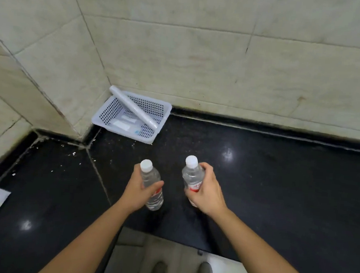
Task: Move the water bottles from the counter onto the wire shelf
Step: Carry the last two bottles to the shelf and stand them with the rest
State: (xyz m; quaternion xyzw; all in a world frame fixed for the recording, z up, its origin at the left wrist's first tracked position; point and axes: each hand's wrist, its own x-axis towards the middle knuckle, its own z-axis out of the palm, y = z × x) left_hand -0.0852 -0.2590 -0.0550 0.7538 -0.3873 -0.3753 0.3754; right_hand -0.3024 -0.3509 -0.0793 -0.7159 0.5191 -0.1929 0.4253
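Both bottles look full, so some heft, and that thin smooth plastic probably dents, so mid-body by the label seems the spot to grab. Left hand (136, 188) is curled round the left bottle (150, 176), right hand (208, 194) round the right bottle (192, 174), both near the front edge of the worktop (278, 187), can't tell if lifted; wire shelf not in view
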